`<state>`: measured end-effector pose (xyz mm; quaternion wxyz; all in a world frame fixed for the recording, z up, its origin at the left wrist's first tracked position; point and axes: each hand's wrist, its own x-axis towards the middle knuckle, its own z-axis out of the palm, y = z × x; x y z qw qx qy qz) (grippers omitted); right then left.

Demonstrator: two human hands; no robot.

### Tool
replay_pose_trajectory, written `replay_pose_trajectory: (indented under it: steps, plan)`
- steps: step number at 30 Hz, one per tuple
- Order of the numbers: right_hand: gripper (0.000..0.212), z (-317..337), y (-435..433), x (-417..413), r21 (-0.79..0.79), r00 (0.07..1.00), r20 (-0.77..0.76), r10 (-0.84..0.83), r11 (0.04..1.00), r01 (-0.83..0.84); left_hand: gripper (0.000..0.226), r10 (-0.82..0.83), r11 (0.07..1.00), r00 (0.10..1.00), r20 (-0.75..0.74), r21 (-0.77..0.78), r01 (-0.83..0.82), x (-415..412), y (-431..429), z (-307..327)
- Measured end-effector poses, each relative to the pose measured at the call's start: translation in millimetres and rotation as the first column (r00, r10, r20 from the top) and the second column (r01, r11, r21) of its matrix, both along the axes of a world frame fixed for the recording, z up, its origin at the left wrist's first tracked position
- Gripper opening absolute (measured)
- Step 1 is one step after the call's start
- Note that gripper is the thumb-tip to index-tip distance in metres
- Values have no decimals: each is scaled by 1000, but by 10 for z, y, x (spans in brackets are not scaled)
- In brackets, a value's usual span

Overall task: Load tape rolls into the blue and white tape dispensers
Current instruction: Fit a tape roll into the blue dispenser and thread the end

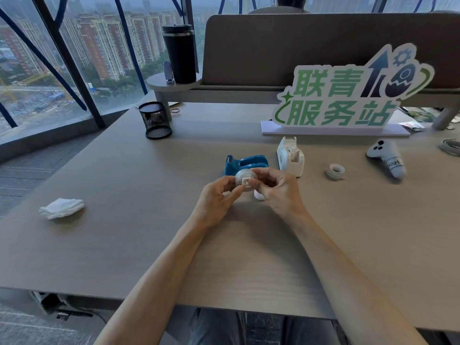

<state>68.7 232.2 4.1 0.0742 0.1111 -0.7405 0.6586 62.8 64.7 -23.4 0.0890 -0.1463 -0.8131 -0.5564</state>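
Observation:
Both of my hands hold a clear tape roll (242,179) with a white hub, just above the table's middle. My left hand (219,195) pinches its left side, and my right hand (280,189) grips its right side with fingers curled around it. Directly behind the roll sits the blue tape dispenser (246,162), partly hidden by my fingers. The white tape dispenser (290,155) stands upright to its right. A small white piece (258,196) lies on the table under my right hand. Loose tape rolls (335,171) lie stacked farther right.
A crumpled white cloth (62,207) lies at the left. A black mesh pen cup (154,120) stands at the back left, a green sign (348,95) on a white base at the back, and a white game controller (387,156) at the right.

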Motion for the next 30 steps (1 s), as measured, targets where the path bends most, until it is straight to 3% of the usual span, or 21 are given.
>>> replay_pose_trajectory:
  steps: [6,11,16,19,22,25,30]
  plan:
    - [29,-22,-25,10,32,999,-32,-4,999,5,19,27,1000,999,-26,9,-26,31,20,27]
    - [14,33,-18,42,-51,998,48,-41,998,43,27,146,957,933,-328,-191,-217,27,-17,-22]
    - [26,2,-3,5,-82,979,203,-1,996,18,31,26,930,848,-530,-298,-215,37,0,-43]
    - [18,-1,13,-1,-130,975,224,-5,991,35,37,17,956,880,-475,-249,-153,31,-4,-36]
    - [22,5,39,-22,-166,977,215,-13,985,50,50,46,984,959,-279,-154,-92,38,5,16]
    - [30,0,51,-24,-142,981,192,0,990,28,39,57,993,984,-170,-95,-74,21,13,39]
    - [29,-16,38,-11,-144,979,194,63,989,-35,23,122,993,978,-169,28,-119,18,-21,30]
